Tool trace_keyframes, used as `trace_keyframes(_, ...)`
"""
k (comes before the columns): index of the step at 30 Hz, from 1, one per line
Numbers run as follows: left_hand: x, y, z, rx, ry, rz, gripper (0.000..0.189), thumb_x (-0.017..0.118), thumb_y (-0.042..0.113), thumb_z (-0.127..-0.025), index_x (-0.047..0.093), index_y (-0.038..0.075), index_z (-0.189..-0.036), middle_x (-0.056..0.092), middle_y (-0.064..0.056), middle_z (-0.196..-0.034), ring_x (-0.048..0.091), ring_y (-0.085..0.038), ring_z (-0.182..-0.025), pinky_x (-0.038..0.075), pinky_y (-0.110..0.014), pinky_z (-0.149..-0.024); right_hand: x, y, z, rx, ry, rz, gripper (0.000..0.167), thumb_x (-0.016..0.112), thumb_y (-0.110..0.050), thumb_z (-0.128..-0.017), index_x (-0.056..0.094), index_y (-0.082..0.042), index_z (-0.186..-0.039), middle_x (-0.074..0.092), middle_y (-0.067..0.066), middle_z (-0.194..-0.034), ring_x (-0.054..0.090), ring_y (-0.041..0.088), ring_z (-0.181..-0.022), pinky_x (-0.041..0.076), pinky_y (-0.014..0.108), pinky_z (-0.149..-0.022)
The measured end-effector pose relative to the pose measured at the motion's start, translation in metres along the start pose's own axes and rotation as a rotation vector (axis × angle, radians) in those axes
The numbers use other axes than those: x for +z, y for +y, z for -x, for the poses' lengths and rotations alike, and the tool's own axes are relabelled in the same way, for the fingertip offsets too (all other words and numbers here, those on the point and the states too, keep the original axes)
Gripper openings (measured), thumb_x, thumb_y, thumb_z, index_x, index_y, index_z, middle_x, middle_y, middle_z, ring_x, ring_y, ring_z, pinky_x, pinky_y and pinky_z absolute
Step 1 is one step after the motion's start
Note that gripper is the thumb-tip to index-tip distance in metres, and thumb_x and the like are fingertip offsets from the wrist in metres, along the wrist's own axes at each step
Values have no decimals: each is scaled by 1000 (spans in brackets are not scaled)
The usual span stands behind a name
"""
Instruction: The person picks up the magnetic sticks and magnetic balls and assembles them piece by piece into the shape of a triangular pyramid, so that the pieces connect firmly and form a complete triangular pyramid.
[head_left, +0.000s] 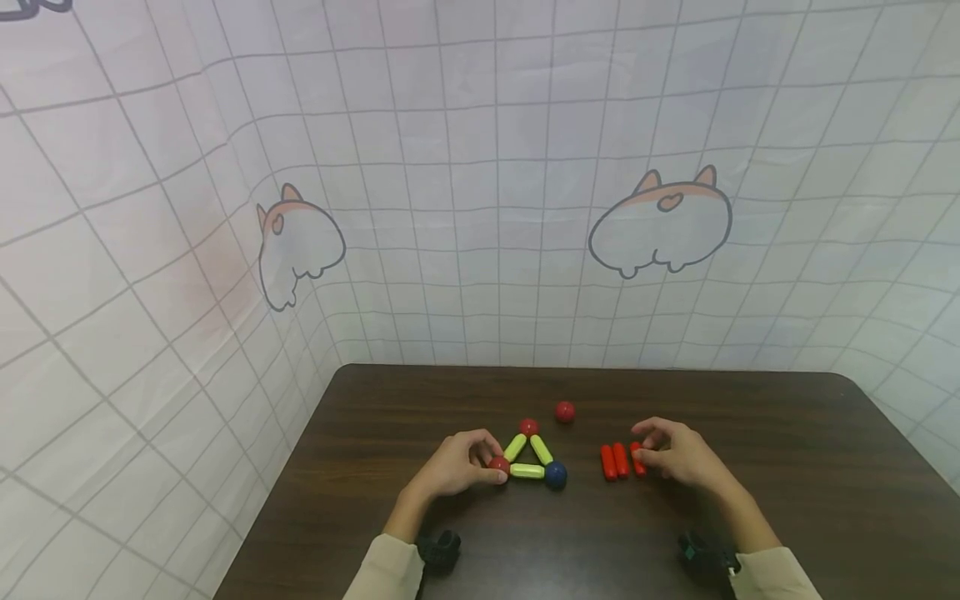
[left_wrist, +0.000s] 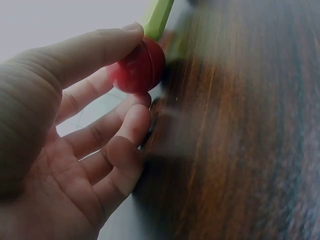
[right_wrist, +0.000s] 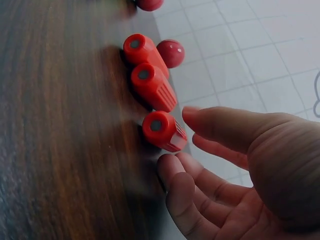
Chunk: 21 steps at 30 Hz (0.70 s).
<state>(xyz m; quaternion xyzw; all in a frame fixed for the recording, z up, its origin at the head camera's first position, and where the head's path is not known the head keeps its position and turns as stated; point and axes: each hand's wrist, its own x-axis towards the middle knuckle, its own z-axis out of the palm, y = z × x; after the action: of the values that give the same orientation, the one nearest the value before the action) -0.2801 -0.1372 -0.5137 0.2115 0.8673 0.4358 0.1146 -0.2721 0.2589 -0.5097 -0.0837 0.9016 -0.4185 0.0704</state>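
Status, L side: L hand (head_left: 459,465) pinches near-left red ball (head_left: 498,467) betw. thumb and fingers. Ball is one corner of a flat triangle: from the grip, left yellow-green rod (head_left: 515,447) runs outward to far red ball (head_left: 528,427); near yellow-green rod (head_left: 527,472) runs right to blue ball (head_left: 556,475); right yellow-green rod (head_left: 541,450) closes the third side.

R side: R hand (head_left: 678,454) spread round nearest red rod (head_left: 637,459), thumb and fingers not closed; contact cannot be confirmed. Middle red rod (head_left: 621,460) and left red rod (head_left: 608,462) lie just left of that grip. Spare red ball (head_left: 565,412) lies farther out, betw. both grips, apart from triangle.

Progress (judged): triangle appears compl.; 3 red rods + spare ball unattached, so approx. half the pcs. remain if all are to be used. Firmness of joints n/v.

View diffs: L wrist cam shows seam (left_wrist: 151,62) round held ball and thumb on it, detail lost in head view; blue ball not identifiable there. R wrist cam shows grey end disc (right_wrist: 156,125) on nearest rod, likewise on other two; head view doesn't. Only head view gives full layout on table (head_left: 555,550).
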Motion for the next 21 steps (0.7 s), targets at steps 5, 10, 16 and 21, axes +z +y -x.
trace_keyframes(5, 0, -1, 0, -8, 1, -1, 27, 86, 27, -84, 70, 20, -103, 65, 0, -90, 56, -11, -69, 47, -26, -60, 3, -2, -1, 13, 8, 24, 46, 82, -22, -87, 64, -5, -126, 63, 7, -95, 59, 19, -69, 54, 33, -58)
trace_keyframes(10, 0, -1, 0, -11, -1, -8, 27, 86, 28, -84, 70, 20, -103, 65, 1, -90, 57, -11, -69, 47, -26, -60, 5, -5, 0, 34, 13, 33, 44, 81, -13, -86, 65, -5, -126, 63, 6, -90, 57, 18, -64, 53, 32, -54)
trace_keyframes(16, 1, -3, -1, -4, 2, -18, 27, 87, 28, -83, 69, 22, -103, 65, 4, -89, 57, -10, -69, 47, -26, -60, 3, -7, 2, 47, 0, 42, 42, 76, -6, -86, 66, -6, -127, 62, 6, -90, 56, 18, -63, 52, 32, -53)
trace_keyframes(21, 1, -5, -2, -8, 2, -12, 26, 86, 29, -84, 69, 24, -103, 65, 5, -89, 58, -11, -70, 48, -27, -61, 0, -7, 3, 33, -2, 18, 38, 72, -5, -87, 67, -7, -125, 64, 8, -96, 59, 19, -67, 54, 33, -56)
